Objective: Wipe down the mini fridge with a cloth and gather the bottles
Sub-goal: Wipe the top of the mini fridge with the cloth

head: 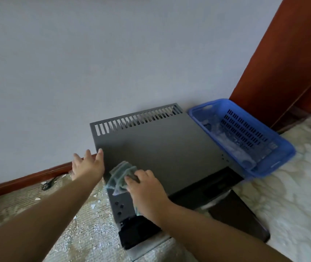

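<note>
The dark grey mini fridge (160, 146) stands against the wall, seen from above, with vent slots along its back edge. Its door (239, 214) hangs open at the front right. My right hand (147, 190) presses a folded grey-green cloth (121, 176) onto the front left part of the fridge top. Over the fridge's left edge, my left hand (88, 165) rests with its fingers spread and holds nothing. To the right of the fridge, a blue plastic basket (275, 154) holds clear plastic bottles (232, 144).
White flakes and debris litter the speckled floor (86, 227) left of the fridge. A small dark object (47, 184) lies by the brown skirting board. A reddish-brown door frame (283, 63) rises at the right behind the basket.
</note>
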Demonstrator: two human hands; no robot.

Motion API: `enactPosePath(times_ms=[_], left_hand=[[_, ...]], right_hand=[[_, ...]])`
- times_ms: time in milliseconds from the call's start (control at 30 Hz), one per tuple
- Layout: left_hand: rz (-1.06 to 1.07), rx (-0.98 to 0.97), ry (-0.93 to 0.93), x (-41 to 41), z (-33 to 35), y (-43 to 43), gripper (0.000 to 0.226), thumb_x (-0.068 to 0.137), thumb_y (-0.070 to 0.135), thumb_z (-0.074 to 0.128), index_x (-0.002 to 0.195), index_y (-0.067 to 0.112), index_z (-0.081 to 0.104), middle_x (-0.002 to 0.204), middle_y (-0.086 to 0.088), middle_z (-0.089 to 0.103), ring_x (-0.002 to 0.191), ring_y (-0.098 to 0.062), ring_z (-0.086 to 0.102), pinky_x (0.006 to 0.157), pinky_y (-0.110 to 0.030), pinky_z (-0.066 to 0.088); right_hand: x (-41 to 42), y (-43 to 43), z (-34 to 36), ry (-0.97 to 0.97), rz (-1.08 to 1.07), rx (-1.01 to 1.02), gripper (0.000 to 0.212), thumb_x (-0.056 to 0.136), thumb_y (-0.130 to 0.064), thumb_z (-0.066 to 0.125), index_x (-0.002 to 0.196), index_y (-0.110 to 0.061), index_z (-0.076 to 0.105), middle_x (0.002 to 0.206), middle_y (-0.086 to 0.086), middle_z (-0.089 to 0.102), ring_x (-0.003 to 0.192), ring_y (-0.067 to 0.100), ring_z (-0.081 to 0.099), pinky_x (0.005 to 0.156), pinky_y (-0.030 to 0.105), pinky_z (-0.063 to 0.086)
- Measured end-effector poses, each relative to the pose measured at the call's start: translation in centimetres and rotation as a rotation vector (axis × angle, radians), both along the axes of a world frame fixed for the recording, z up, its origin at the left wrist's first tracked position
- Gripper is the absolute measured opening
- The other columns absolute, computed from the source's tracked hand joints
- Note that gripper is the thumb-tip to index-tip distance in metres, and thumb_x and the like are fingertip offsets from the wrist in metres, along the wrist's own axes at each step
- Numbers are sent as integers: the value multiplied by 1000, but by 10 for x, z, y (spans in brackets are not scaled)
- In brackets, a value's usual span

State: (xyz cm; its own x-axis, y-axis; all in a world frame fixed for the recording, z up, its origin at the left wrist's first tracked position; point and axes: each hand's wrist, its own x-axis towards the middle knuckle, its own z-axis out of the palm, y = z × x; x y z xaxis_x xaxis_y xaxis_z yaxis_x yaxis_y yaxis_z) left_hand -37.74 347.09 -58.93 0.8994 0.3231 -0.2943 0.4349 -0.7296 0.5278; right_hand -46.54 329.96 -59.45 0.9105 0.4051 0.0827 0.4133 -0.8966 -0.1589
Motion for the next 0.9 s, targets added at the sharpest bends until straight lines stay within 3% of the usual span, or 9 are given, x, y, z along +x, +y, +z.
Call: enactPosePath(times_ms=[100, 200, 267, 333, 533, 633, 733, 900], left_hand=[[-122, 182, -75, -9, -4, -26, 68, 92, 60, 22, 149, 24, 14, 158, -11, -5, 146, -29, -2, 116, -51, 9], [-274, 284, -98, -11, -12, -48, 70, 90, 63, 18, 149, 27, 5, 157, -8, -16, 145, -23, -13, 116, -47, 0], [-312, 318, -91, -14, -14, -61, 70, 90, 63, 17, 149, 29, 3, 156, -7, -19, 144, -22, -17, 116, -46, -3], [-290, 347, -99, -17, -13, -66, 69, 90, 63, 16, 149, 29, 3, 156, -7, -20, 144, -22, -18, 116, -46, -4], [-175, 446, -43, -46, -17, -65, 69, 91, 62, 18, 149, 27, 6, 157, -7, -15, 144, -22, -15, 117, -47, -3], [-90, 428, -37, -60, -19, -69, 67, 92, 60, 19, 149, 26, 12, 158, -7, -12, 145, -23, -12, 117, -47, -1], [-74, 384, -52, -72, -13, -81, 65, 92, 58, 20, 148, 26, 15, 158, -7, -9, 146, -22, -9, 117, -46, -1], [-40, 302, -205, -90, -12, -76, 60, 93, 56, 26, 145, 27, 26, 159, -4, 2, 146, -19, -3, 116, -46, 1]], right_hand=[[19, -62, 0, -53, -236, 12, 46, 74, -16, 70, 120, -12, 63, 106, 16, 61, 88, 36, 58, 71, 38, 54], [35, -135, -5, 13, -341, -140, 48, 91, -23, 42, 139, -16, 42, 130, 11, 49, 112, 30, 46, 90, 34, 40], [43, -180, -5, 31, -437, -153, 47, 97, -29, 33, 143, -19, 36, 135, 8, 44, 117, 28, 42, 95, 33, 35], [50, -213, 1, -8, -541, -99, 42, 100, -32, 35, 139, -21, 44, 130, 9, 46, 114, 30, 43, 95, 36, 38], [64, -257, 1, -15, -552, 9, 41, 97, -28, 48, 134, -13, 53, 124, 16, 51, 114, 34, 45, 95, 42, 38], [56, -267, 6, 11, -709, 23, 39, 97, -27, 47, 132, -11, 52, 119, 22, 54, 109, 38, 49, 88, 42, 41], [37, -284, 14, 7, -727, 52, 40, 95, -22, 52, 132, -7, 52, 116, 26, 57, 108, 41, 50, 88, 44, 42], [-6, -291, 20, -179, -768, 70, 42, 92, -20, 56, 131, -3, 54, 118, 29, 57, 108, 46, 51, 80, 49, 45]])
